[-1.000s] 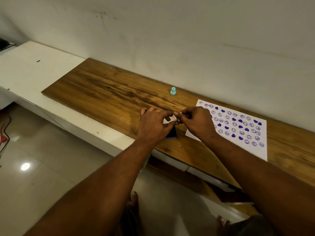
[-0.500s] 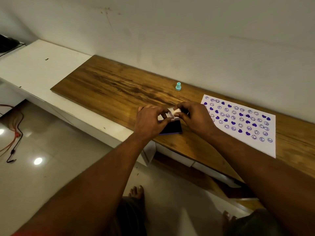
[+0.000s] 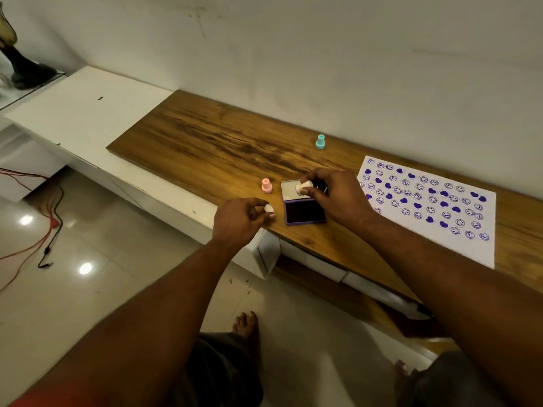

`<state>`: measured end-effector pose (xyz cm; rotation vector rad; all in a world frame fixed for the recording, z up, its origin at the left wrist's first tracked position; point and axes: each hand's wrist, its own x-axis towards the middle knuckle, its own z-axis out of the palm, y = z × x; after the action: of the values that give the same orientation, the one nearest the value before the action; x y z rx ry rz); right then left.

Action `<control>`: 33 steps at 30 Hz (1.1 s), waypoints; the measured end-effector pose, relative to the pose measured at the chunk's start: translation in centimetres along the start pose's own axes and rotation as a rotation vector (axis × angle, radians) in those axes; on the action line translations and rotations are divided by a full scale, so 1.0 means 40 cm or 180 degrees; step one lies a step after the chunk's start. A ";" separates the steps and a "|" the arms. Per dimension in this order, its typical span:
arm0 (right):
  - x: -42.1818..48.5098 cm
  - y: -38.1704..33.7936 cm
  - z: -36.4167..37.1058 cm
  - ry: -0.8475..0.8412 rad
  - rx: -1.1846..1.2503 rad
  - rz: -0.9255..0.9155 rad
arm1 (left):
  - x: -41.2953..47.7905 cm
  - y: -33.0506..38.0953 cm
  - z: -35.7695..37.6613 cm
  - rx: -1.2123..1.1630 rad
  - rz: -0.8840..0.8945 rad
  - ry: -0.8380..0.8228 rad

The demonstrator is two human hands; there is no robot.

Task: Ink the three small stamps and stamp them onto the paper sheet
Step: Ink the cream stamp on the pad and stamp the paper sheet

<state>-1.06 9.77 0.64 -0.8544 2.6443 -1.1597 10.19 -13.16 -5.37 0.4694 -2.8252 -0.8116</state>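
Observation:
An open purple ink pad (image 3: 304,211) lies near the front edge of the wooden board, its lid flipped back. My right hand (image 3: 335,192) pinches a small white stamp (image 3: 302,188) tilted on its side above the lid. My left hand (image 3: 239,218) pinches a small white cap (image 3: 269,209) just left of the pad. A pink stamp (image 3: 266,185) stands upright left of the pad. A teal stamp (image 3: 320,141) stands further back near the wall. The white paper sheet (image 3: 482,251) on the right is covered with several purple hearts and smiley prints.
The wooden board (image 3: 205,142) rests on a white counter (image 3: 82,113) against a pale wall. A dark vase (image 3: 17,63) stands at the far left. Red and black cables (image 3: 50,227) lie on the tiled floor. My bare feet show below.
My hands have pulled apart: the left now holds the white cap off to the left, the right holds the uncapped stamp above the pad. The pink stamp and the ink surface are now uncovered.

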 end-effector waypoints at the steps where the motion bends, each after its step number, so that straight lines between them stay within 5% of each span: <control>1: -0.001 0.001 0.002 0.0001 -0.0008 0.0002 | 0.005 0.003 0.007 0.0005 -0.0086 -0.0022; 11: -0.011 0.032 -0.002 -0.0064 -0.0178 0.0146 | 0.022 0.029 0.016 0.0214 -0.0326 0.0163; 16: -0.014 0.041 0.003 -0.0119 -0.0427 0.0043 | 0.016 0.073 0.013 0.0203 0.0369 0.0283; 21: -0.019 0.043 0.016 -0.0408 -0.0764 -0.0068 | 0.020 0.121 0.035 0.1015 0.0941 0.0044; 24: -0.017 0.013 0.005 -0.0446 -0.0778 -0.0025 | 0.031 0.135 0.050 0.1190 0.0801 -0.0115; 29: 0.030 -0.067 -0.041 0.0390 -0.0121 -0.0300 | 0.044 0.144 0.061 0.1149 0.0598 -0.0080; 33: 0.001 -0.022 0.025 -0.0311 -0.0883 0.0116 | 0.047 0.150 0.065 0.1079 0.0382 -0.0144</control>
<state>-0.38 8.64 0.58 -0.8753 2.7655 -0.7320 6.30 -7.72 -4.18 0.3227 -3.0082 -0.3242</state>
